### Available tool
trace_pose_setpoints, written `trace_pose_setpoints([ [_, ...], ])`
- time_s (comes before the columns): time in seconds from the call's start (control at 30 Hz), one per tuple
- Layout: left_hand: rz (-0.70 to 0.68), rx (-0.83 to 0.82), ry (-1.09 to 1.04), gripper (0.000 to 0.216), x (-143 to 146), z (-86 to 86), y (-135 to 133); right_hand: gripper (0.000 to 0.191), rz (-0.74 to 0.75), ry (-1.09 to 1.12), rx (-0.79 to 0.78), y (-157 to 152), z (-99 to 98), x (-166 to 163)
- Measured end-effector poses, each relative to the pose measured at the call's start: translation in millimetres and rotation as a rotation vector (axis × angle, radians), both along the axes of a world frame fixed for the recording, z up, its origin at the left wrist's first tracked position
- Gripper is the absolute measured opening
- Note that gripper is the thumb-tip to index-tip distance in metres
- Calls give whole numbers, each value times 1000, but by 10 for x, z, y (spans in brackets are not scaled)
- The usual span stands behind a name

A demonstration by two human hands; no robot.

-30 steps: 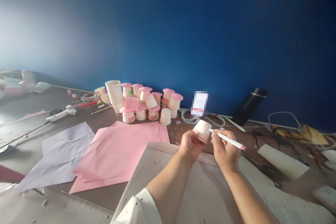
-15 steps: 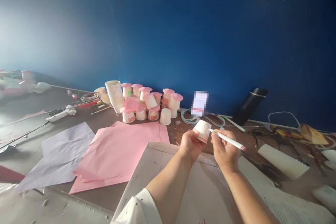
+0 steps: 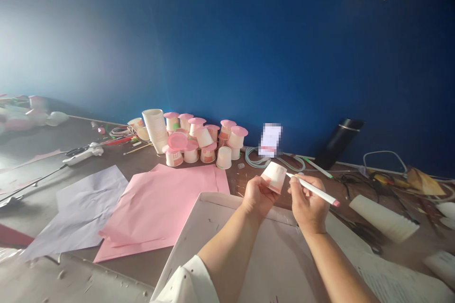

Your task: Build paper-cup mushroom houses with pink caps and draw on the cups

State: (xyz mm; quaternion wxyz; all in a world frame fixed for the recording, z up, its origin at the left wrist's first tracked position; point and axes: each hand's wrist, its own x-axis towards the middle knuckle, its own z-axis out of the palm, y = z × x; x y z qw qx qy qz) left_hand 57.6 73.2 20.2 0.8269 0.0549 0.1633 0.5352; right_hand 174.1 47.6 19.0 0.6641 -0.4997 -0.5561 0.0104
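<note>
My left hand (image 3: pixel 260 196) is closed around a small white paper cup (image 3: pixel 274 173) held upside down, with pinkish-red drawing on its side. Between the fingers of my right hand (image 3: pixel 307 202) is a white marker (image 3: pixel 318 191) with a pink end. Its tip points left at the cup's right side; whether it touches I cannot tell. Both hands are above the far end of a white box lid or board (image 3: pixel 227 236). Behind and to the left stand several paper cups with pink round tops (image 3: pixel 174 155), some bearing drawn windows.
A stack of paper cups (image 3: pixel 154 128) stands by the blue partition (image 3: pixel 227 57). Pink paper (image 3: pixel 159 203) and lilac paper (image 3: pixel 78 213) lie left. A black bottle (image 3: pixel 339 142) leans at the right, near scissors (image 3: pixel 362 234) and a lying cup stack (image 3: pixel 384 218). Cables (image 3: pixel 254 158) coil behind the hands.
My right hand and the marker have shifted slightly to the right, and the marker's tip has moved a little across the cup's edge. The left hand and cup have hardly moved.
</note>
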Motion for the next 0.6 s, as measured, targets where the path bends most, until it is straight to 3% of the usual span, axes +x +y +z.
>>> trace_pose_setpoints([
  [0.6,0,29,-3,37,3,14,-18,30,38,-69,-21,25,-141,39],
])
